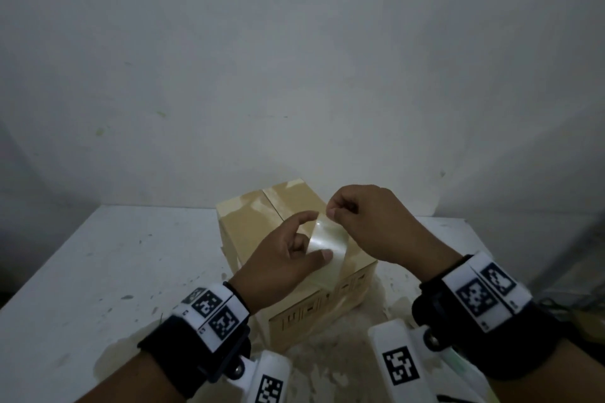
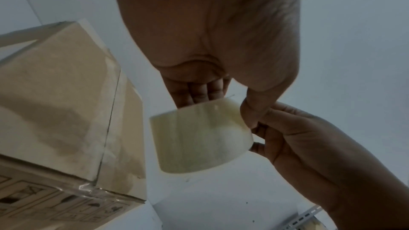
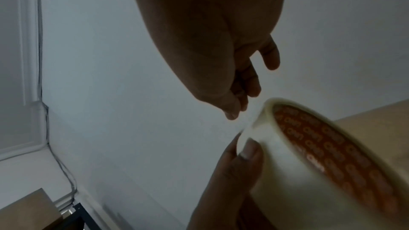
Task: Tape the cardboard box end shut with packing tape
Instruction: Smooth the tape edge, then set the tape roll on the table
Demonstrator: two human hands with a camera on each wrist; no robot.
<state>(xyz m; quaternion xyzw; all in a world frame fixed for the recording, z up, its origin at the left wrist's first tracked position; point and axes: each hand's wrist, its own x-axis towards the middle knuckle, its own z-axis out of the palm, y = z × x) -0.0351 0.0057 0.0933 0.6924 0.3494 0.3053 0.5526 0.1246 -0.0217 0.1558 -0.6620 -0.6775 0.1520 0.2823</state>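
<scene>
Bare grey wall rises behind a white, paint-scuffed tabletop [image 1: 82, 271], where the cardboard box [image 1: 248, 226] stands near the far edge, its top flaps closed along a center seam. Just above the box's near right corner, the left hand [image 1: 278, 258] has its grip wrapped around a roll of clear packing tape [image 1: 327, 244], thumb on the outer face. The right hand [image 1: 370, 222] pinches at the roll's far edge with thumb and forefinger.

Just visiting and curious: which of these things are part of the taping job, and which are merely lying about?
In use:
brown cardboard box
clear packing tape roll
left hand, holding the roll
right hand, pinching at the tape's edge

Lying about:
white paint-scuffed table
grey cable along the wall
</scene>
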